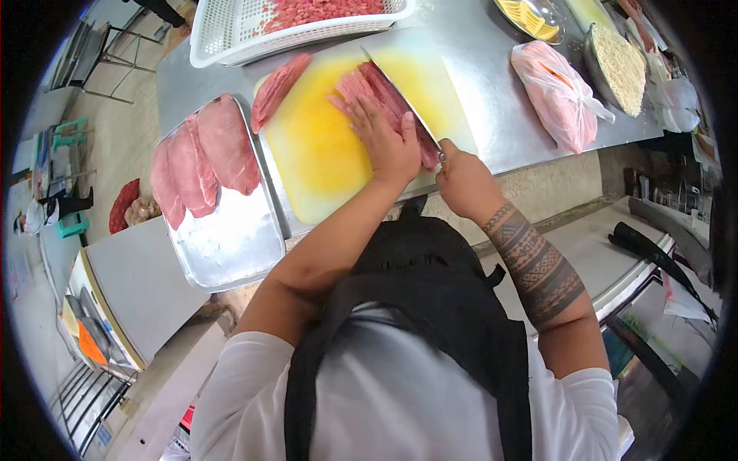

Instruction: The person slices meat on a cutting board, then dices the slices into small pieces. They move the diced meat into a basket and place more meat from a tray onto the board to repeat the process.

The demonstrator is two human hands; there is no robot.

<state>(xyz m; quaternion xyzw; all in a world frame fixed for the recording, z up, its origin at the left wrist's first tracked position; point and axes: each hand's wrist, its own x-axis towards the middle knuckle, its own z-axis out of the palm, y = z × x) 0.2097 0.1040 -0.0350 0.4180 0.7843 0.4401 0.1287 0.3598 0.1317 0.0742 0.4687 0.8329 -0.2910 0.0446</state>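
Note:
My right hand [463, 183] is wrapped round the handle of a long knife [403, 100], whose blade lies along the right side of a piece of sliced red meat [390, 96]. On that meat my left hand [384, 144] rests flat with its fingers stretched out, left of the blade. The meat sits on a yellow-stained cutting board [311, 146]. Another strip of meat [278, 91] lies at the board's upper left edge. Several large slabs of meat [224, 144] are in a metal tray [231, 261] to the left.
A white perforated basket [223, 44] of diced meat stands at the back. On the metal table [492, 92] at right are a tied plastic bag of meat [555, 96], a bowl of pale crumbs [617, 67] and a plate of yellow pieces [530, 18]. A person's hand shows at the upper left.

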